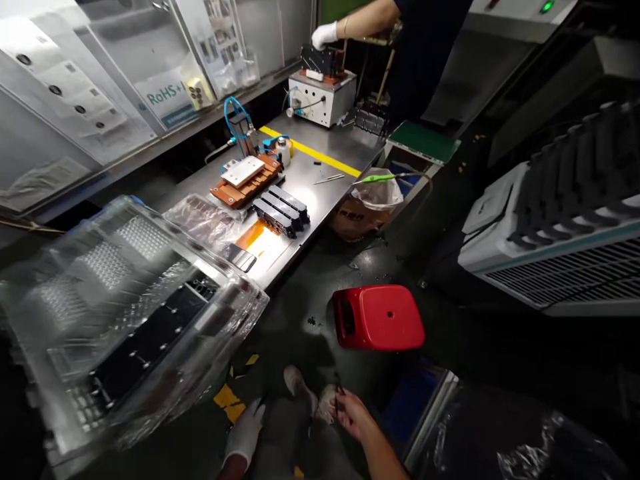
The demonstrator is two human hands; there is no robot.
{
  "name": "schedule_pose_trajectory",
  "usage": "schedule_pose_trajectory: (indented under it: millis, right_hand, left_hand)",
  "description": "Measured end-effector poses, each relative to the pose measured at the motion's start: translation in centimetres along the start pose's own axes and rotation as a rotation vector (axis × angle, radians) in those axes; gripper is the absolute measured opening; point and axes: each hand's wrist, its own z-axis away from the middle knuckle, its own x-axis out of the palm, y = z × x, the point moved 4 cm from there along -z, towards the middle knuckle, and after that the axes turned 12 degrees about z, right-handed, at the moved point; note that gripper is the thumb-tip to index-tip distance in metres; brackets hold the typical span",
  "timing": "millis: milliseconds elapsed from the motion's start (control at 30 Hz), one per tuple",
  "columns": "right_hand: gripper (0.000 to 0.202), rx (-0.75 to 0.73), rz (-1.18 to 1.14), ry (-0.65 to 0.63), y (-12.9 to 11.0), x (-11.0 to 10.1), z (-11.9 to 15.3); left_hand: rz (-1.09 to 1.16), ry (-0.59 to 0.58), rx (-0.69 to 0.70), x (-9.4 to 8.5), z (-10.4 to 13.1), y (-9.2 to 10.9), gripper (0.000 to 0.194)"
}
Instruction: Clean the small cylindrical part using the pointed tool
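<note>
My left hand (245,428), in a white glove, hangs low over the floor with its fingers stretched out and nothing seen in it. Bare, my right hand (351,413) is closed around a thin dark stick-like tool (337,393), whose exact kind I cannot make out. Both hands are apart from the bench. On the metal bench (315,193) lie several long black parts (281,211) near an orange fixture (246,180) with a white plate (243,171) on top. Left of me, a clear plastic tray (125,267) bears a black strip-shaped part (150,340).
A red stool (390,319) stands on the floor ahead. Beyond it are a lined waste bag (367,210) and, to the right, a white slatted machine (555,247). A co-worker's gloved hand (325,35) touches a black part on a white box (323,97). Plastic-covered material (500,433) lies lower right.
</note>
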Motion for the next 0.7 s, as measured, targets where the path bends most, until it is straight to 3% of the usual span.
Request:
schedule_pose_trajectory:
  millis: [133, 300, 433, 533, 600, 700]
  right_hand:
    - [0.007, 0.066, 0.045, -0.002, 2.4, -0.7, -8.4]
    - [0.009, 0.106, 0.098, -0.009, 1.7, -1.2, -21.8]
    - [0.008, 0.091, 0.169, -0.062, -1.3, -0.4, -33.3]
    - [0.011, 0.113, 0.276, -0.107, -4.0, -0.1, -41.1]
    - [0.012, 0.130, 0.354, -0.125, -5.8, -0.3, -45.3]
    - [0.012, 0.154, 0.462, -0.143, -8.1, -0.7, -49.9]
  left_hand:
    - [0.003, 0.044, 0.049, 2.7, -4.3, 0.9, 0.058]
    - [-0.096, 0.117, 0.258, 5.1, -14.4, 4.7, 0.051]
    - [-0.230, 0.107, 0.396, 4.7, -24.6, 9.0, 0.046]
    - [-0.332, 0.108, 0.515, 3.6, -30.6, 11.8, 0.041]
    - [-0.384, 0.135, 0.551, 2.9, -33.0, 13.0, 0.042]
    - [-0.412, 0.194, 0.592, 2.0, -33.6, 13.7, 0.043]
